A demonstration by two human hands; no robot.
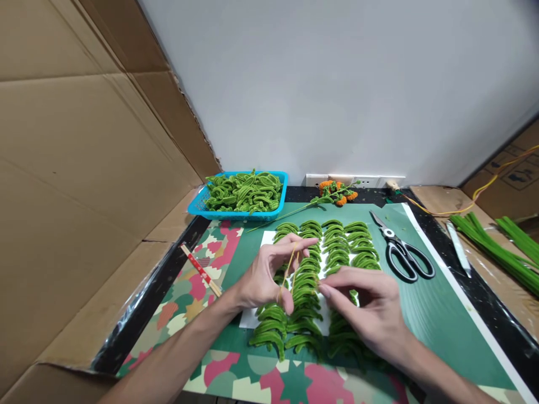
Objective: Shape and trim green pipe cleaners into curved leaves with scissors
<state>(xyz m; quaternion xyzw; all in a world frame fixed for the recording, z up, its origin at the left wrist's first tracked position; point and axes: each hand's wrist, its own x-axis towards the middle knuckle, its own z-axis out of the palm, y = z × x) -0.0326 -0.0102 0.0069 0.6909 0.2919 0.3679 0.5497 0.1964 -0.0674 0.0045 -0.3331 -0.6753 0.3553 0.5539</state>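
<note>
A thin yellowish band is looped around the fingers and thumb of my left hand, which are spread apart. To its right, my right hand has thumb and index finger pinched together; what lies between the tips is too small to make out. Both hands hover over curved green fuzzy pieces, laid in several columns on white paper and a green mat. The hands hide part of the middle columns.
Blue basket of green pieces at the back left; orange flower stem beside it. Scissors and a white tube lie right, near green stems. Red-wrapped chopsticks lie left. Cardboard borders the left.
</note>
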